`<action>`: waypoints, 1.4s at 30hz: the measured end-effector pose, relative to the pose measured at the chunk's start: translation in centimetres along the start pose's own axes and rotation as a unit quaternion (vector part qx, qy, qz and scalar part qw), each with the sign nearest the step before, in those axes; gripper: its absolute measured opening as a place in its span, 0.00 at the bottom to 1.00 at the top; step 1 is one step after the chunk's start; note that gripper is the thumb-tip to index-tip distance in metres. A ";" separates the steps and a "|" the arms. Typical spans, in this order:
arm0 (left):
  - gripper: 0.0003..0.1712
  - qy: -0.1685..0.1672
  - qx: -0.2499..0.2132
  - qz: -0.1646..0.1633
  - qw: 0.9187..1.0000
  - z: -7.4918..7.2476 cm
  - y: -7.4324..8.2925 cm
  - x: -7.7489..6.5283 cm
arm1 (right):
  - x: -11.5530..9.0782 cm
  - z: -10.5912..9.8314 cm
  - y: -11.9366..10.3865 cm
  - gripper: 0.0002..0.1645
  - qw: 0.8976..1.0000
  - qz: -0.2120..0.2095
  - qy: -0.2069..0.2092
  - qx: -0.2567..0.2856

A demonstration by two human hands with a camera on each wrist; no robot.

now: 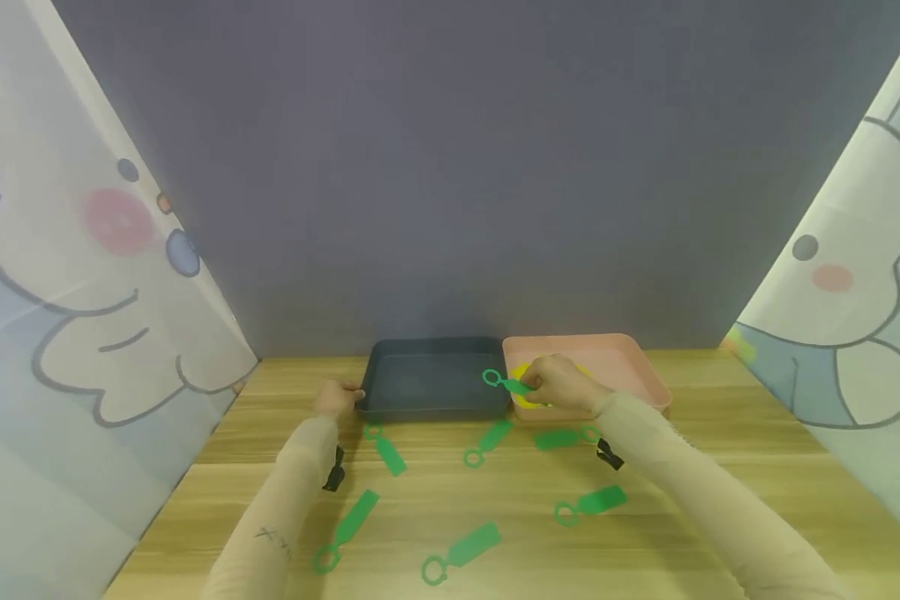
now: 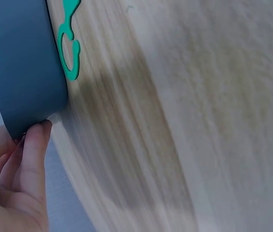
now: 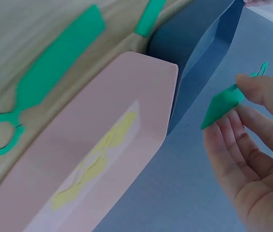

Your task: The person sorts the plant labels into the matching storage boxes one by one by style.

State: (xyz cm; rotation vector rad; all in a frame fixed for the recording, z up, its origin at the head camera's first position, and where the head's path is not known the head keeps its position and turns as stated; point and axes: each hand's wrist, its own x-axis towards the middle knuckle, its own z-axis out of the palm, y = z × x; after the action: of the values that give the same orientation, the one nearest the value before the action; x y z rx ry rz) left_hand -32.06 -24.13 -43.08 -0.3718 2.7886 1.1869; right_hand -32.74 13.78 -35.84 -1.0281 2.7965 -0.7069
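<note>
My left hand (image 1: 336, 398) grips the left wall of a dark blue-grey tray (image 1: 435, 341); in the left wrist view its thumb and fingers (image 2: 34, 159) pinch the tray's corner. My right hand (image 1: 562, 383) holds a flat green tag with an open ring at one end (image 1: 516, 387), over the pink tray (image 1: 607, 343) in the head view. From the right wrist, the green tag (image 3: 223, 104) shows between thumb and fingers, its ring end pointing away. Yellow flat pieces (image 3: 97, 166) of similar look lie inside the pink tray, partly hidden by my hand in the head view.
Several more green ring-ended tags lie on the wooden table in front of the trays, among them one at front centre (image 1: 474, 546) and one at front left (image 1: 356, 518). The trays stand side by side against a grey back wall (image 1: 450, 167). Cartoon-printed panels (image 1: 832, 333) flank both sides.
</note>
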 end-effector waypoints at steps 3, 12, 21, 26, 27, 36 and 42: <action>0.20 -0.003 -0.002 -0.001 1.000 0.3 0.1 0.1 | 1.2 0.3 0.0 0.02 1.000 -0.015 -0.001 -0.006; 0.21 -0.005 -0.009 -0.002 1.000 0.4 -0.3 0.7 | 4.3 1.2 -0.8 0.17 0.999 0.029 -0.018 0.018; 0.20 0.003 -0.019 -0.003 1.000 0.0 -0.4 0.3 | 7.0 4.0 -1.9 0.17 0.998 0.044 -0.025 0.026; 0.20 -0.002 -0.020 -0.005 1.000 0.0 -0.4 0.3 | 7.8 5.5 -2.0 0.16 0.998 0.054 -0.025 0.002; 0.20 -0.003 -0.014 -0.002 1.000 0.1 -0.4 0.3 | 7.9 5.8 -1.9 0.16 0.998 0.056 -0.029 -0.001; 0.19 0.002 -0.012 0.007 1.000 0.1 -0.2 0.6 | 8.3 6.8 -2.1 0.16 0.995 0.083 -0.058 -0.016; 0.19 0.009 -0.004 0.005 1.000 0.2 -0.5 1.1 | 8.5 7.3 -2.0 0.16 0.993 0.085 -0.065 -0.050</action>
State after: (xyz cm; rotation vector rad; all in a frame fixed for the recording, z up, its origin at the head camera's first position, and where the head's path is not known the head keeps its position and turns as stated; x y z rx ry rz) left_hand -33.03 -24.56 -43.75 -0.3730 2.8049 1.2044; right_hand -36.48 4.16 -40.74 -0.8042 2.7869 -0.4672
